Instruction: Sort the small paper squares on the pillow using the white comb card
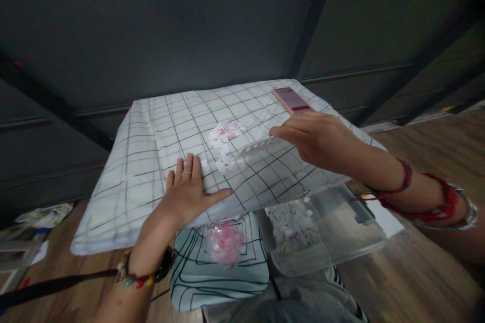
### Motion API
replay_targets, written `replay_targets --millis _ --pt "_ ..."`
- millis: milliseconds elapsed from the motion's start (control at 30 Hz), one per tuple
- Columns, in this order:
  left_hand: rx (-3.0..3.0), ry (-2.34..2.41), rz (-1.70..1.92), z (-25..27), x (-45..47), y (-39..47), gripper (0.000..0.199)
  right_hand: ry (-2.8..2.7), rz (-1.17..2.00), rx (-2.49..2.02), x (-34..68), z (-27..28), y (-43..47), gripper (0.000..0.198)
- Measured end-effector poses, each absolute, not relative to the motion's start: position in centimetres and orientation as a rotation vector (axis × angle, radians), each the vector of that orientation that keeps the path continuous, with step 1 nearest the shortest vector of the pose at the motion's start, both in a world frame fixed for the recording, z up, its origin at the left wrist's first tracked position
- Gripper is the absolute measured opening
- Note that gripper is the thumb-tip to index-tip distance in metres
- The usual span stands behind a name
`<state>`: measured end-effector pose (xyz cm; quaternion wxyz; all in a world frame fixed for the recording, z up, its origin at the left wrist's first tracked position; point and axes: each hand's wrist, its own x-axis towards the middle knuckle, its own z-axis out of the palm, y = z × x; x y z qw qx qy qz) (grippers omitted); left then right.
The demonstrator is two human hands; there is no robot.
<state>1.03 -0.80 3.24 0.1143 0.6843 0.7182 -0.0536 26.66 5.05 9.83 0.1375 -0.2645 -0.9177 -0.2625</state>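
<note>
On the checked tablecloth (159, 126), my left hand (185, 194) lies flat with its fingers spread, just left of a few small white paper pieces (225, 163). A larger pile of paper pieces (227, 132), white with some pink, sits a little farther back. My right hand (314, 133) is closed on one end of a thin white slotted strip (259, 147). The strip slants down to the left, its far end near the paper pieces. It is blurred, so its exact kind is unclear. A phone (291, 100) with a lit screen lies just behind my right hand.
Below the table's front edge is a clear plastic box (299, 260) holding many small white pieces. To its left, a pink item in clear plastic (226, 245) rests on a patterned cushion (223, 292). A dark panelled wall (170, 35) stands behind the table.
</note>
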Motion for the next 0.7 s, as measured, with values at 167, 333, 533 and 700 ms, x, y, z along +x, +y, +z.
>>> replay_targets --millis 167,333,533,700 --pt "1.977 2.099 -0.186 3.9 1.7 -0.9 0.111 -2.597 -0.856 -0.686 27.7 10.2 3.9 0.035" --pt "2.015 2.061 -0.139 4.3 2.3 -1.4 0.109 -2.594 -0.854 -0.568 28.1 10.6 3.0 0.033" --pt "2.016 2.034 -0.083 4.0 2.2 -1.7 0.105 -2.599 -0.855 -0.521 29.1 10.8 1.8 0.029" --pt "2.002 2.024 -0.104 3.8 2.2 -1.7 0.107 -2.601 -0.887 -0.53 29.6 10.9 1.4 0.033"
